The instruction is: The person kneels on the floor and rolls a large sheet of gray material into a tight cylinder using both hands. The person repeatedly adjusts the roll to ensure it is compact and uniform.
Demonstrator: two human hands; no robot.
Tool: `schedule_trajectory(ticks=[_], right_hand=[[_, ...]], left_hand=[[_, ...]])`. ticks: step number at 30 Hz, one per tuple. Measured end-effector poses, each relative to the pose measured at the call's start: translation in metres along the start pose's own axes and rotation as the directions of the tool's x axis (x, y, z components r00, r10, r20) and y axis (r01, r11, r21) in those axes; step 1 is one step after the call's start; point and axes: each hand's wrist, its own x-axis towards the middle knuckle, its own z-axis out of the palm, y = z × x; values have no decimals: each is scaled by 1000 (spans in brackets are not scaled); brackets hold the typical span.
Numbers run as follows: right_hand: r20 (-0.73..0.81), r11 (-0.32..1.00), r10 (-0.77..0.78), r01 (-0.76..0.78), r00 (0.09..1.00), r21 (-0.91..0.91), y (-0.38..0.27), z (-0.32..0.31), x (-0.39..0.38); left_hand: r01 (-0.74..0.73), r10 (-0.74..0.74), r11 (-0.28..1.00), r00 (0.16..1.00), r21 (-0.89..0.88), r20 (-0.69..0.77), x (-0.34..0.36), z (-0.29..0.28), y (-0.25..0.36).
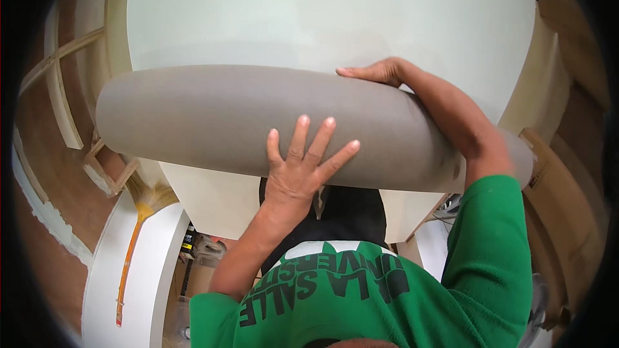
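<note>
Large grey roll [219, 116] lying crosswise on the pale tabletop [322, 13], near its front edge. Left hand [300, 167] spread flat against the roll's near side, open, pressing rather than clasping, likely to stop unrolling. Right hand [380, 72] reaching over the top, fingers flat on the far side. Ample bare tabletop beyond the grip; broom [138, 219] and wooden frames [71, 90] left of it, cardboard [561, 180] right.
</note>
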Motion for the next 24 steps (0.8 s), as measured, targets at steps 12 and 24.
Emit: schedule_trajectory(ticks=[12,24], right_hand=[[2,997,-49,49,999,-64,-1,11,21],[-245,939,-63,-26,968,-343,-52,24,-29]], left_hand=[[30,-30,996,1000,80,-5,-9,16,7],[36,-36,999,997,-8,67,-1,18,1]])
